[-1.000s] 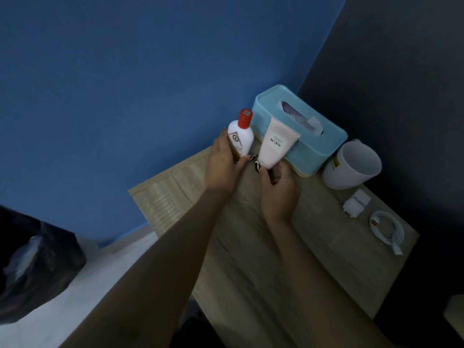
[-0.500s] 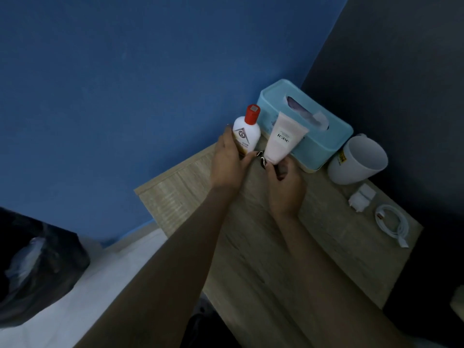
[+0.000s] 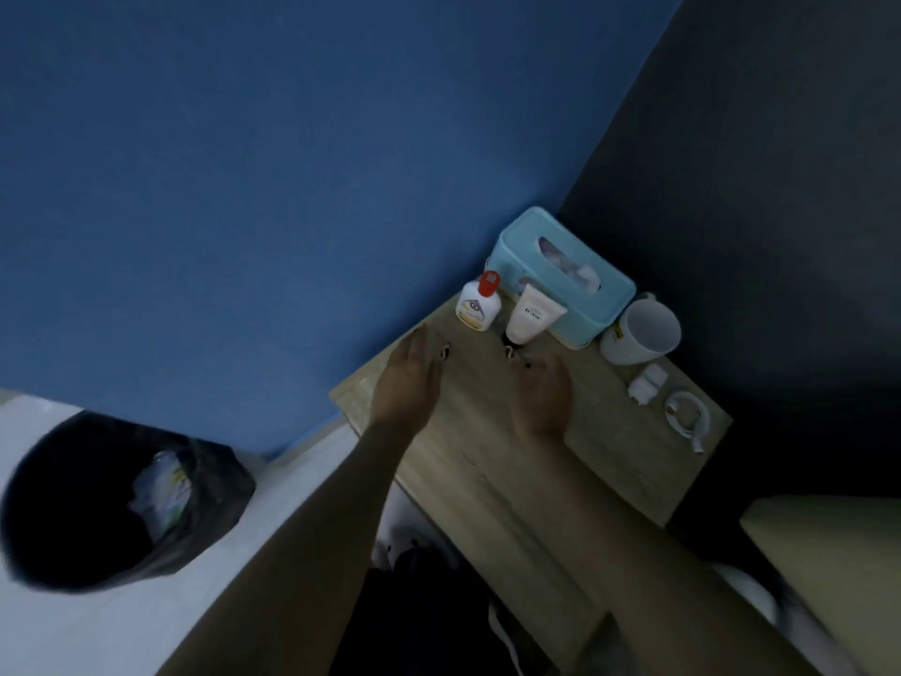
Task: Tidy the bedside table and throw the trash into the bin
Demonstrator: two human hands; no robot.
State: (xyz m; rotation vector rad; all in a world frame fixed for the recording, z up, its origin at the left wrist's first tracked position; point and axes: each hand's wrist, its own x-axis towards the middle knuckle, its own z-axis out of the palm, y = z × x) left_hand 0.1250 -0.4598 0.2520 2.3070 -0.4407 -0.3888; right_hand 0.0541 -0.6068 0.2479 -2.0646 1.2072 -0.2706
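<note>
Both hands are seen over the wooden bedside table (image 3: pixel 604 461) near the middle of the frame, and nothing is held in either. The left hand (image 3: pixel 407 378) is spread, its fingers relaxed and pointed up the frame toward the bottle; the right hand (image 3: pixel 543 392) is likewise loose, palm down, with its dark-painted fingertips (image 3: pixel 509 352) just below the tube. Whether either hand touches the tabletop cannot be told.

A white bottle with a red cap (image 3: pixel 479 306) is stood at the table's far edge, just right of centre and above the hands. Just beside it, to the right, a white squeeze tube (image 3: pixel 532 317) is stood cap-down, leaning against or close to a light blue tissue box (image 3: pixel 565 280), from whose slot a tissue protrudes. Further right, a white mug (image 3: pixel 639 334) is placed next to the box. Below the mug, toward the right edge of the table, a white charger plug (image 3: pixel 647 383) and a coiled white cable (image 3: pixel 687 417) are laid near each other.

In the lower left of the frame, a bin lined with a black bag (image 3: pixel 97 500) is seen on the pale floor (image 3: pixel 97 636), well apart from the table, with crumpled pale trash (image 3: pixel 161 490) inside it. The upper left is filled by a blue wall (image 3: pixel 244 187), the upper right by a dark wall (image 3: pixel 780 187).
</note>
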